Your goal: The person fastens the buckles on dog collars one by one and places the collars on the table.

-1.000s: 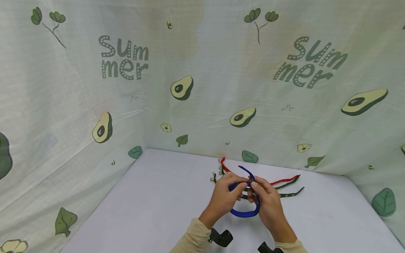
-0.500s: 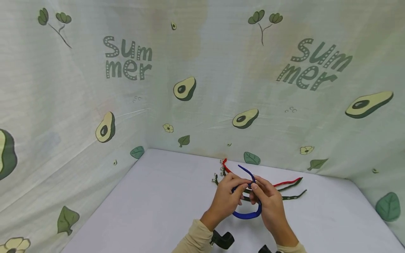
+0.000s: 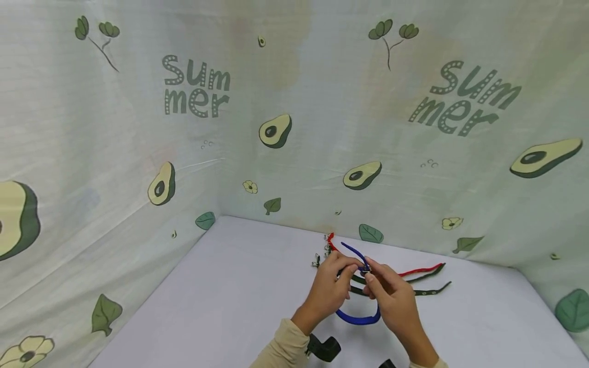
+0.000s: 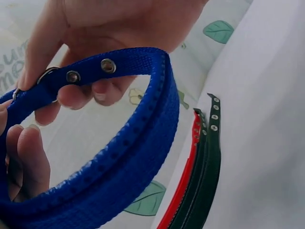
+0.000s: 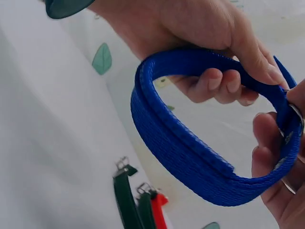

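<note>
Both hands hold a blue pet collar point(image 3: 359, 320) bent into a loop above the white table. Thumb and fingers of my left hand point(image 3: 327, 286) pinch the strap near the buckle. My right hand point(image 3: 395, 296) pinches it on the other side, close to the metal hardware. The strap's free end point(image 3: 352, 249) sticks up and away between the hands. In the left wrist view, metal eyelets point(image 4: 108, 66) and a ring point(image 4: 47, 72) show along the strap. The right wrist view shows part of the metal buckle point(image 5: 298, 116), partly hidden by fingers.
Behind the hands lie a red collar point(image 3: 421, 270) and two dark green collars point(image 3: 432, 292), buckle ends point(image 3: 316, 260) at left and eyelet ends at right. A printed cloth point(image 3: 294, 153) with avocados stands round the white table point(image 3: 221, 286). A black wrist camera mount point(image 3: 324, 347) sits by the left wrist.
The head view has shifted slightly, moving the background right and down. My right hand has drawn a little away from my left, and metal hardware now shows between them. Both keep their hold on the collar.
</note>
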The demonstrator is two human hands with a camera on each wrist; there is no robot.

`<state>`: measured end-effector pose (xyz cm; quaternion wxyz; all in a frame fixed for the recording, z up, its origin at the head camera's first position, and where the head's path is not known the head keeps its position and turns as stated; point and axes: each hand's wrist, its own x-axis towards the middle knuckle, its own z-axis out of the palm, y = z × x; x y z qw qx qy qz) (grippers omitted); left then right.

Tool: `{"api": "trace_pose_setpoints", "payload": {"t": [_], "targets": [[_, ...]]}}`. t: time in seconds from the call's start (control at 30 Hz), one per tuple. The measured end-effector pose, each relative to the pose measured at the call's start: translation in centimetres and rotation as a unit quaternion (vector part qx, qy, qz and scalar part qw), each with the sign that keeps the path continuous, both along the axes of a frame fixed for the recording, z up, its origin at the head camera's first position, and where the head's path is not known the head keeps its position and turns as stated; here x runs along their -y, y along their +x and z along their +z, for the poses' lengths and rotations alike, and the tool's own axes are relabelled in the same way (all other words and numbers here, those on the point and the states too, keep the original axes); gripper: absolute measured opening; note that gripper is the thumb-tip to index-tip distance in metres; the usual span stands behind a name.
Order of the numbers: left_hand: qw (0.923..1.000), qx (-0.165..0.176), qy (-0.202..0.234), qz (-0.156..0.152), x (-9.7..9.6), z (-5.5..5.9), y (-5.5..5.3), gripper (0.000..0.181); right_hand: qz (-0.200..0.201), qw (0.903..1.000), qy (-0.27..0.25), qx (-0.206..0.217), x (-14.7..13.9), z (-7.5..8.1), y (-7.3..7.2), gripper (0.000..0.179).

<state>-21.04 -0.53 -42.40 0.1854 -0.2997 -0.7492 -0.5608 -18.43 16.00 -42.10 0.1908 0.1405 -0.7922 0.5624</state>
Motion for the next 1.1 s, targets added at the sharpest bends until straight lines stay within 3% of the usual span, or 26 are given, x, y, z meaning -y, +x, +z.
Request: {"api": "trace_pose_setpoints", "payload": {"t": [0.17, 0.5, 0.7, 0.93, 1.1], "targets": [[0.9994, 0.025, -0.021, -0.007, 0.5, 0.2, -0.3, 0.017, -0.014, 0.9975, 0.045, -0.052, 0.0, 0.2, 0.1, 0.029], [0.9902, 0.123, 0.058, -0.029, 1.1, 0.5, -0.3, 0.028, -0.019, 0.9987, 0.014, -0.044, 0.3, 0.8, 0.2, 0.017], [0.9842, 0.159, 0.063, -0.045, 1.3, 0.2, 0.0, 0.031, -0.047, 0.9982, -0.012, -0.035, 0.3, 0.7, 0.7, 0.015], [0.9808, 0.176, 0.06, -0.058, 1.0, 0.4, -0.1, 0.029, -0.039, 0.9968, -0.054, -0.045, -0.2, 0.8, 0.8, 0.011], [0.9794, 0.172, 0.069, -0.081, 1.3, 0.7, -0.3, 0.027, -0.042, 0.9969, -0.019, -0.063, -0.7, 1.1, 0.7, 0.01]]}}
